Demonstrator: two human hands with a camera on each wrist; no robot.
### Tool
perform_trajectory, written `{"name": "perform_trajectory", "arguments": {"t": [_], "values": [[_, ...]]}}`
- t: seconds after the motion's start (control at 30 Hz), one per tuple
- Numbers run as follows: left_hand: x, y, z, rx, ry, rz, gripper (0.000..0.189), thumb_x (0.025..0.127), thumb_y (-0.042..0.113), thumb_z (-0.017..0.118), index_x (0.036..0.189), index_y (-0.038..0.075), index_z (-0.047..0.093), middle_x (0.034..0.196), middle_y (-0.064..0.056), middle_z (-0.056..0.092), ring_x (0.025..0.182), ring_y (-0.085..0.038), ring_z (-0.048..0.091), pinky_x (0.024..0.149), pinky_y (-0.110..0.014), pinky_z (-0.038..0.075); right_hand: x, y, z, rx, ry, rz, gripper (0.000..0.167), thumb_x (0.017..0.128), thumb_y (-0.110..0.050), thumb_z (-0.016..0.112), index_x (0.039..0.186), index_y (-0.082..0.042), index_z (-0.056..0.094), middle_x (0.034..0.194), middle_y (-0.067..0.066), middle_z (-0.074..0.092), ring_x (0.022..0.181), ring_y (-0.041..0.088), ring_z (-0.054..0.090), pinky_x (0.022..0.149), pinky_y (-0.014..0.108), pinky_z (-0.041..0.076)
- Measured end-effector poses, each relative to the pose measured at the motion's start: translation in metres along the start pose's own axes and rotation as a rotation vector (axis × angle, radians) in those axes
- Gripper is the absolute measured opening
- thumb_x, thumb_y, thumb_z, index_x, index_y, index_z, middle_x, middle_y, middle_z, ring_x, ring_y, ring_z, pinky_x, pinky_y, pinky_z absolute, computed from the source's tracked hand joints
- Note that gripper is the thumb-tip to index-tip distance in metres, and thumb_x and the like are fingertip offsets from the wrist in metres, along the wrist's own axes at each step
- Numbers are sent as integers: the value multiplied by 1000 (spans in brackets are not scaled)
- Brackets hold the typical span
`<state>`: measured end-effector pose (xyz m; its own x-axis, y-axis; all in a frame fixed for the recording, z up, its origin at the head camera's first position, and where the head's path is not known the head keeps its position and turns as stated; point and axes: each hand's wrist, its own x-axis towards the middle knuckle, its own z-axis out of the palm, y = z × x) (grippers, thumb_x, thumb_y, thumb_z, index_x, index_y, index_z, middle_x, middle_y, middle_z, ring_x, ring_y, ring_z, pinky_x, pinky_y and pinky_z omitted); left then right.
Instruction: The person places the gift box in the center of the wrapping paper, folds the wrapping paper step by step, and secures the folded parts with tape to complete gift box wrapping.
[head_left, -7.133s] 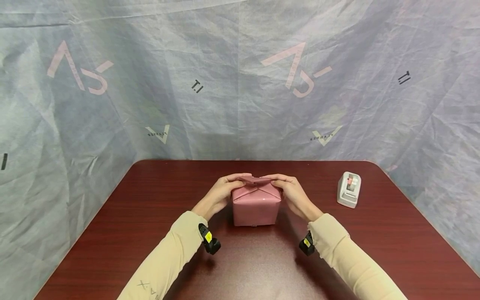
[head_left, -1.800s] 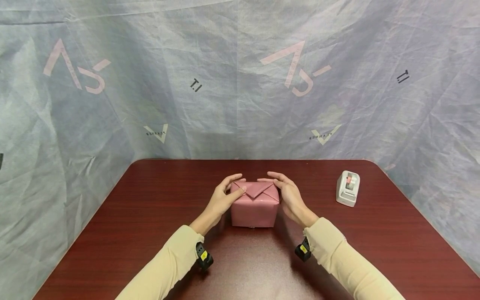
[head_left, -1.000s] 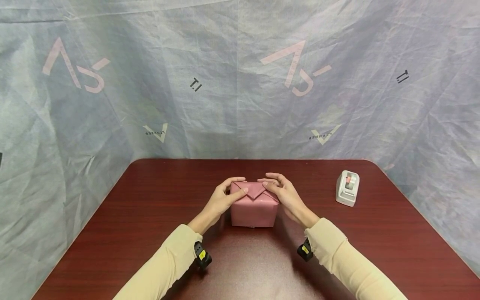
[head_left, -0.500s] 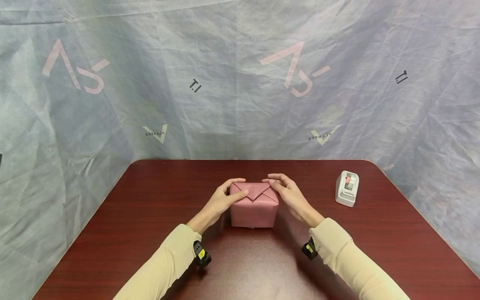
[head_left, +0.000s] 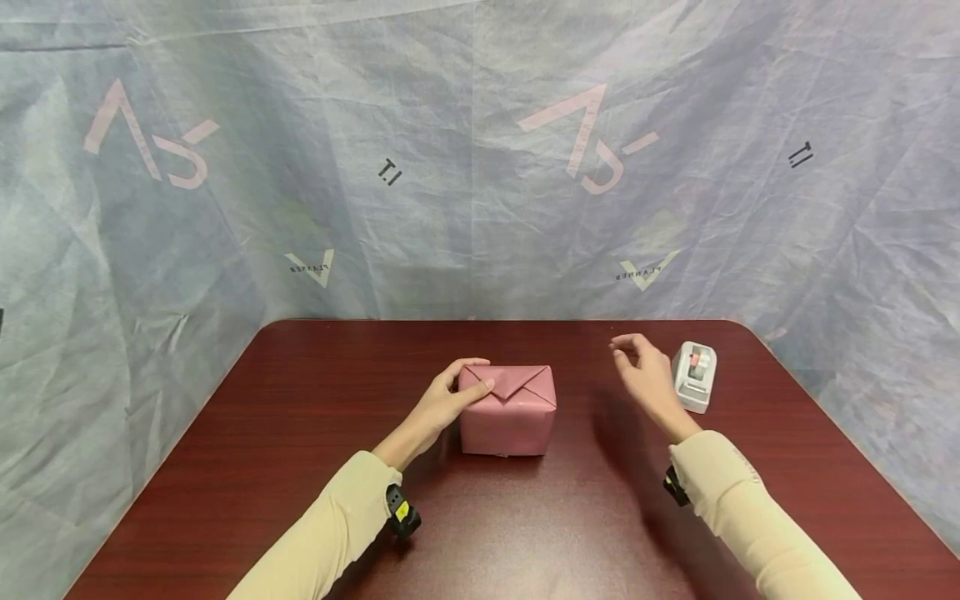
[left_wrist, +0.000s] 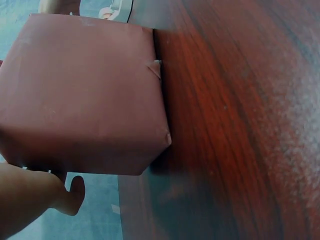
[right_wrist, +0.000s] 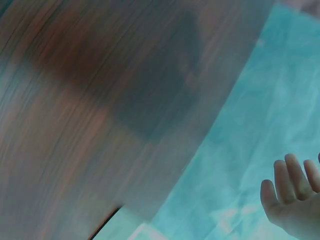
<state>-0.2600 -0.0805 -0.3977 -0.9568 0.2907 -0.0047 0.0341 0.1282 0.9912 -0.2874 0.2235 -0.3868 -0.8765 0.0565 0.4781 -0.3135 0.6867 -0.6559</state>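
Observation:
A box wrapped in pink paper [head_left: 507, 427] sits on the table, with a pointed paper flap [head_left: 510, 380] folded down over its top. My left hand [head_left: 433, 408] grips the box's left side, the thumb pressed on top at the flap and the fingers behind the far edge. In the left wrist view the box's smooth near face fills the upper left, and a small paper fold shows at its bottom edge. My right hand [head_left: 649, 377] is in the air over the table, fingers loosely bent and holding nothing, just left of a white tape dispenser [head_left: 694, 377].
The dark red wood table [head_left: 315, 433] has rounded far corners. A grey printed cloth [head_left: 465, 208] hangs behind it and along both sides. Both forearms wear cream sleeves and black wrist straps.
The raised paper flap has been folded down flat onto the box. My right hand has let go and moved right toward the tape dispenser; my left hand stays on the box.

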Motion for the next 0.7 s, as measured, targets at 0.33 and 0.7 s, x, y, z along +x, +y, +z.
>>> {"name": "perform_trajectory", "arguments": {"t": [0.33,0.7], "values": [[-1,-1,1,16,26,23,44,84,36,64,124,24,52,120,-2,53,96,-16,55,78,-30,45,-5,53,-40,-250,70,52,24,85,-5,49,103,9,57,98,29,60,88,44,55,75,52,40],[-1,-4,-1,133,66,102,34,84,37,63,116,28,55,110,0,58,91,-14,56,77,-30,45,-14,84,-59,-441,48,320,41,84,-18,54,107,15,48,105,37,45,92,54,42,73,59,35]]}}
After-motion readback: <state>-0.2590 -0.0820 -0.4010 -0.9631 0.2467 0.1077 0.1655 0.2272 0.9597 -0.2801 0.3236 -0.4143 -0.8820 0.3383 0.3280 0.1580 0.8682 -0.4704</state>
